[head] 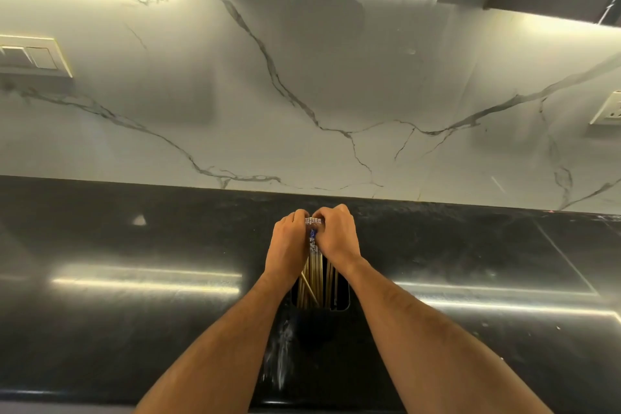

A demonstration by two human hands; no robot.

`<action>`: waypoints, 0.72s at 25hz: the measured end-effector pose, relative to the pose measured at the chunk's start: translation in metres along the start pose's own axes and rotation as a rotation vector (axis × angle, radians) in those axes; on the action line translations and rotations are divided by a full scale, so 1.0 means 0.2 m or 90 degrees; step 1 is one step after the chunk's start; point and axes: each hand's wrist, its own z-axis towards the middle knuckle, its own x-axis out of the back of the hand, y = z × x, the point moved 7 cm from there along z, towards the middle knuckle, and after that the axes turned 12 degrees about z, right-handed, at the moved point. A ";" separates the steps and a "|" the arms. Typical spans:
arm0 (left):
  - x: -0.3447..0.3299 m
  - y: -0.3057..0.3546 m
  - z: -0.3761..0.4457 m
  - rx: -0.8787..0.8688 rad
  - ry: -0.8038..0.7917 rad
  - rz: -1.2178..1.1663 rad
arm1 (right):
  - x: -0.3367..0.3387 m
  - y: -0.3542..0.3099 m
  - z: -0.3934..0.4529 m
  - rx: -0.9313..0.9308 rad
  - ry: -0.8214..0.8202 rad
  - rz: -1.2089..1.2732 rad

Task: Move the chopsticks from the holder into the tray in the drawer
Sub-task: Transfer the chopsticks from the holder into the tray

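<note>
At lower centre, the left hand [289, 240] and right hand [336, 235] press together around the chopsticks [314, 265], which stand in the holder [339, 301], so gathering seems underway; next, lift the bundle clear.

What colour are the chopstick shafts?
Golden tan shafts on the chopsticks, with blue-and-white patterned tops; head view.

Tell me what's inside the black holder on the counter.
Wooden chopsticks stand in the holder, both hands bunching their patterned tops. Its dark bottom isn't visible.
</note>
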 end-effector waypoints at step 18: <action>0.42 0.17 -0.04 0.114 0.119 -0.228 | 0.36 -0.33 -0.14 0.047 0.014 0.289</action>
